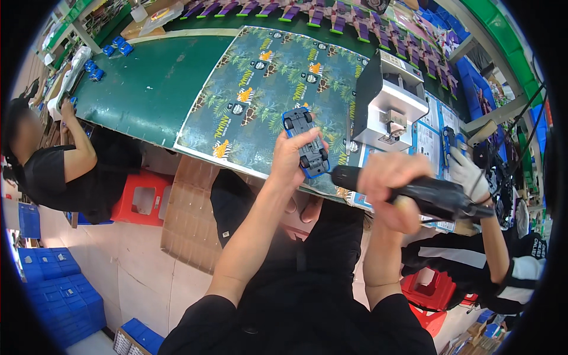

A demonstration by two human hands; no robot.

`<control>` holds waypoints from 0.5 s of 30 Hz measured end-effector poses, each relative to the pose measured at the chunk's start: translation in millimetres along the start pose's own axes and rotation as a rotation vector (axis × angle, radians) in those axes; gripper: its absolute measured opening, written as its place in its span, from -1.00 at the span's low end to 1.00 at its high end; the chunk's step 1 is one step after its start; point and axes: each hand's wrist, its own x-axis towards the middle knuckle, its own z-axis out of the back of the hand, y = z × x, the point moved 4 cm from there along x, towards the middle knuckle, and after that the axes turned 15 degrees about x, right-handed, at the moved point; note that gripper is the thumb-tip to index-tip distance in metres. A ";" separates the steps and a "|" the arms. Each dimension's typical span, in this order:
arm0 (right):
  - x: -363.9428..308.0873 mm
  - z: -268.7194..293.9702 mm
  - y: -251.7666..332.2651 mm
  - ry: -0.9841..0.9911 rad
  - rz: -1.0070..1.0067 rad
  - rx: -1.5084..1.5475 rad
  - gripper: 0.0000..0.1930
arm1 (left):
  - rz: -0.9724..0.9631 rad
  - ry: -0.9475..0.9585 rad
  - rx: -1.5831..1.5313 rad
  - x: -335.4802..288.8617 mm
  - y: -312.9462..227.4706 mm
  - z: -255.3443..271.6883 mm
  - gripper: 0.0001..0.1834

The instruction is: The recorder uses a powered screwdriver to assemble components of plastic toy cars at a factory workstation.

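Observation:
A blue toy car (306, 142), its black underside with the wheels facing up, is gripped in my left hand (289, 155) over the front edge of the table. Close by on the right, my right hand (393, 186), smeared by motion, is wrapped round a black electric screwdriver (435, 198). The screwdriver's front end points left towards the car's lower end; whether its tip touches the car I cannot tell. Beneath the car lies a sheet printed with animals and leaves (266, 89), spread on the green tabletop (160, 83).
A white and grey metal device (390, 106) stands on the sheet's right side. Purple and green parts (313, 15) line the far side. A co-worker's gloved hand (467, 174) is near another blue car (448, 142) at right. Another person (53, 154) sits at left, near several blue cars (121, 46).

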 end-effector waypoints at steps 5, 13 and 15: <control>-6.0 28.1 49.0 -0.089 0.108 -0.185 -0.78 | -0.036 0.025 -0.074 4.3 -23.4 9.4 -0.58; -43.1 83.5 49.5 -0.309 0.026 -0.440 -0.83 | -1.269 0.331 2.149 42.8 -83.6 1.5 -0.19; -44.5 91.8 47.4 -0.305 0.028 -0.477 -0.85 | -1.253 0.395 2.221 50.8 -92.2 25.3 -0.17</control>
